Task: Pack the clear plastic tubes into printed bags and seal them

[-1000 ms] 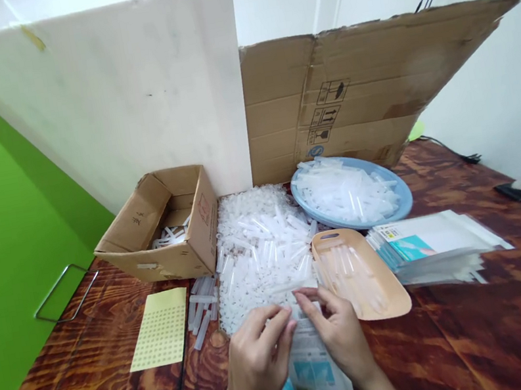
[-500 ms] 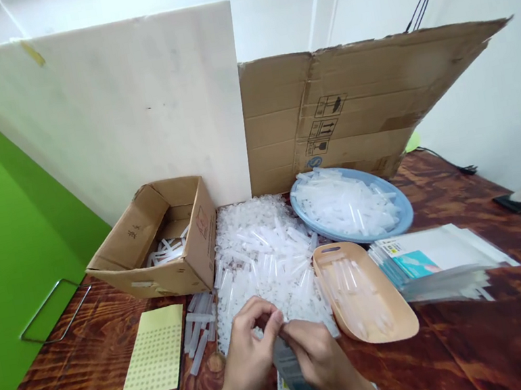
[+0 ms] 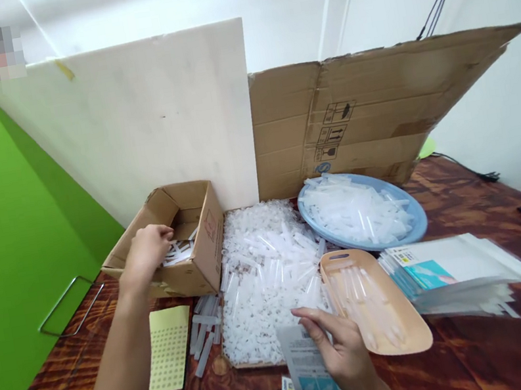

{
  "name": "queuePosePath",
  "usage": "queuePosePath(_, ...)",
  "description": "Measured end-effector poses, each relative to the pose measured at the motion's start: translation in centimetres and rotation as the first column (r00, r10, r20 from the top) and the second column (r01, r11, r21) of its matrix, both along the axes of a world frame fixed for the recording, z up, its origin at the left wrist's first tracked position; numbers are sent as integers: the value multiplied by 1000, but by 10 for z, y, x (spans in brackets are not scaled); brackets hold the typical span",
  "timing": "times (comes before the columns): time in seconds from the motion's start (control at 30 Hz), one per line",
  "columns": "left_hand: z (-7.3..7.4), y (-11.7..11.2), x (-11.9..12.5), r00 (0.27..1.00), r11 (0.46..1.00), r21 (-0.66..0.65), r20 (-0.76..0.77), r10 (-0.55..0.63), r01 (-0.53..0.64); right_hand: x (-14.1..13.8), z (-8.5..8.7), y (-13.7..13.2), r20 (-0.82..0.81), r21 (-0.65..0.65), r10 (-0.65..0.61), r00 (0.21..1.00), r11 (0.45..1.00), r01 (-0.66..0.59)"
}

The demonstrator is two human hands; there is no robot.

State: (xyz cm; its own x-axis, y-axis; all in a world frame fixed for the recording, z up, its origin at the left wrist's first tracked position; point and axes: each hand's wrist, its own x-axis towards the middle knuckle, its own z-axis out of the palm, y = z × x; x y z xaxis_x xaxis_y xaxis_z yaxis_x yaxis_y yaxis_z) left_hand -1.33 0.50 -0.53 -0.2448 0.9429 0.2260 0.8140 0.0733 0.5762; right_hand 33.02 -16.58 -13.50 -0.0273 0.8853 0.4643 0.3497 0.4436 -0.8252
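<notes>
My left hand (image 3: pixel 147 247) reaches over the open cardboard box (image 3: pixel 202 248) at the left, fingers curled above the white strips (image 3: pixel 177 252) inside; whether it holds anything is hidden. My right hand (image 3: pixel 339 348) stays near the table's front edge and grips a clear plastic packet (image 3: pixel 303 361) with a blue and white card in it. Just beyond that hand lies a big heap of small clear plastic tubes (image 3: pixel 267 267). A beige oval tray (image 3: pixel 408 333) with a few tubes sits right of the hand.
A blue plate (image 3: pixel 417 222) piled with clear tubes stands behind the tray. A stack of clear packets (image 3: pixel 452 266) lies at the right. A yellow sticker sheet (image 3: pixel 169 347) and loose tubes lie left of the heap. A white board (image 3: pixel 143 121) and flattened cardboard (image 3: pixel 366 107) stand behind.
My left hand has left the packet and swung left and away to the cardboard box. My right hand alone keeps hold of the packet.
</notes>
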Motion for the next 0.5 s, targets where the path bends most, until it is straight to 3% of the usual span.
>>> queuePosePath(0.1, 2, -18, 9, 1000, 983, 184, 8, -1, 0, 3, 1, -2, -33, -61, -64, 997, 996, 61)
queuePosePath(0.2, 1, -38, 23, 968, 926, 367, 187, -168, 90, 3, 3, -3, -67, -134, -130, 989, 984, 120)
queuePosePath(0.3, -6, -41, 25, 931, 945, 317, 317, -181, 77, 3, 4, -2, -70, -157, -121, 990, 982, 108)
queuePosePath(0.4, -10, -38, 18, 980, 977, 213, 196, -36, -6, 0, 5, -1, -55, -148, -73, 996, 987, 64)
queuePosePath(0.5, -8, -42, 15, 996, 963, 269, 83, -22, -2, -3, 4, -2, -50, -147, -44, 998, 989, 37)
